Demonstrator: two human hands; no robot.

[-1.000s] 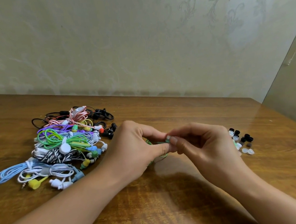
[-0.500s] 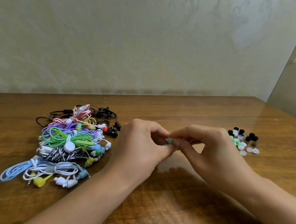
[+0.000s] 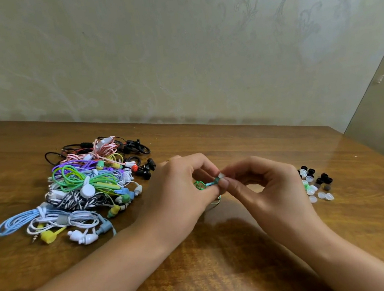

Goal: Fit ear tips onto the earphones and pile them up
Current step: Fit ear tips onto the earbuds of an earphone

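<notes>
Both hands mid-table, fingertips meeting. L hand (image 3: 179, 193) grips green earphone (image 3: 210, 184), coiled cable partly tucked in palm, a loop hanging below it. R hand (image 3: 263, 185) pinches pale ear tip (image 3: 222, 175) against the bud end. Vs 1.0 s ago: bud + tip were hidden between fingers, now stem and tip show, tip looks at the nozzle; prob. mid-fit, seating not confirmed. Past R hand, further right: loose ear tips (image 3: 314, 184), black/white/green, on table (image 3: 222, 271). Left of L hand and beyond: earphone pile (image 3: 89, 190), well apart. Next, judged: finish seating, add to pile.
</notes>
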